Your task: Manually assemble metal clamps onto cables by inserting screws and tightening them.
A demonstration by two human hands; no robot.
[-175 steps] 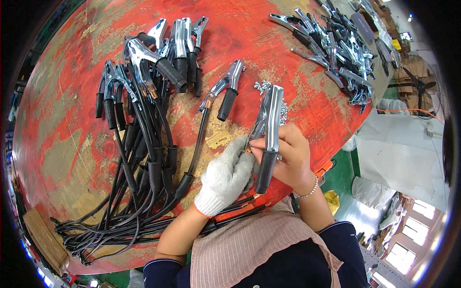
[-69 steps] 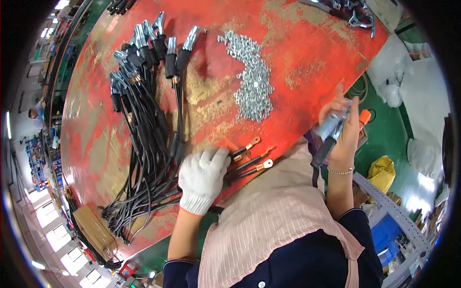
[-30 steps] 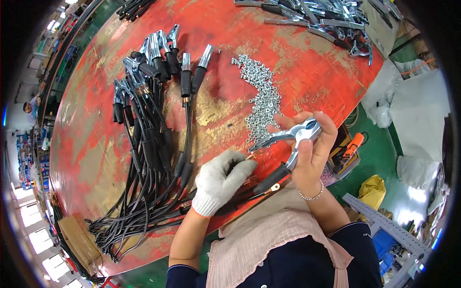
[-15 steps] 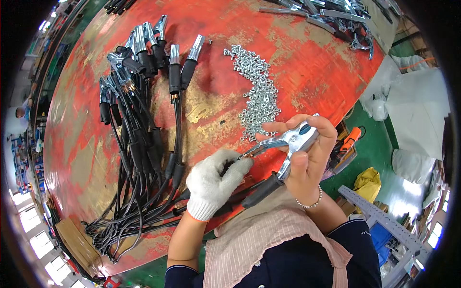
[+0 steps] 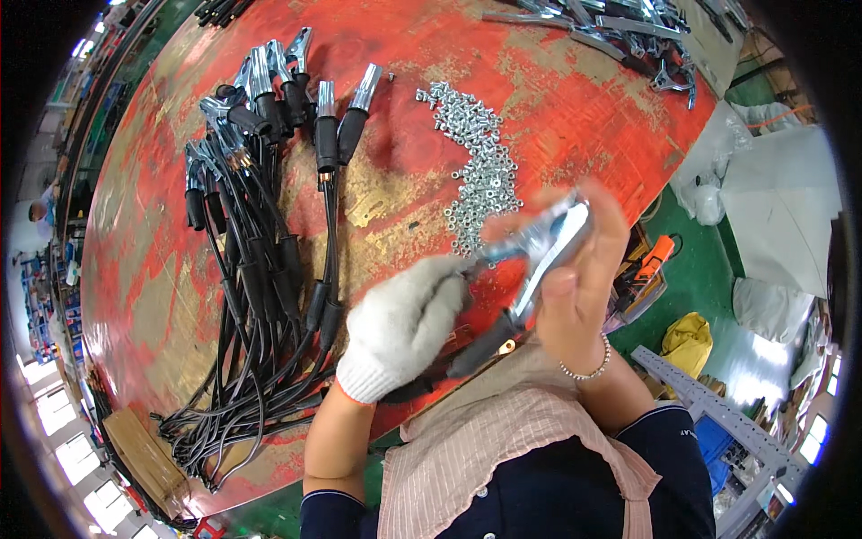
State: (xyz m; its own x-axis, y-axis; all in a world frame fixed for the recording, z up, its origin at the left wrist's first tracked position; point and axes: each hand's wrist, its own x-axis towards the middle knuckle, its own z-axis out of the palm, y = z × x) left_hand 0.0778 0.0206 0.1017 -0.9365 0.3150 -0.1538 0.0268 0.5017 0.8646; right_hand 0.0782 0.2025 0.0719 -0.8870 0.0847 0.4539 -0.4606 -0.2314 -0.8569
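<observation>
"Red paint is worn to tan over this bench (image 5: 575, 148). What lies at the left?"

"Black cables (image 5: 285, 283) in a bundle, several topped with fitted clamps (image 5: 326, 101). Next comes the left hand (image 5: 400, 323), gloved, thumb and fingers pinching at the tip of the held clamp (image 5: 549, 259); I can't tell what else sits between them."

"How best to keep that pinch?"

"Steady, I'd say; a slack grip could let a small part slip."

"And rightward?"

"Loose fasteners (image 5: 489, 184) in a heap beyond the glove, then the right hand (image 5: 588, 283), bare and blurred, fingers bent around the held clamp, thumb against it. It should carry the weight, tip over the bench. Piled clamps (image 5: 639, 30) lie at the far side."
</observation>
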